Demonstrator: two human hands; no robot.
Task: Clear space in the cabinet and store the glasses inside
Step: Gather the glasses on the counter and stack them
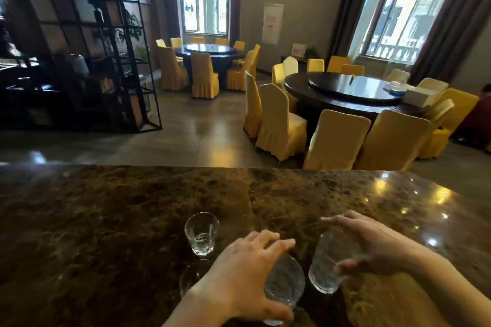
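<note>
Several clear glasses stand on a dark marble counter point(132, 220) close to me. My left hand point(239, 276) grips one glass point(285, 287) from above, fingers wrapped round its rim. My right hand point(372, 247) holds a textured tumbler point(328, 263) by its side, thumb in front and fingers behind. A small glass point(202, 233) stands free to the left of both hands. Another glass point(191, 277) shows partly behind my left wrist. No cabinet is in view.
Beyond the counter's far edge lies a dining room: two round dark tables point(353, 90) ringed by yellow-covered chairs point(281, 122). A black metal shelf unit point(106, 61) stands at the left. Tiled floor lies between.
</note>
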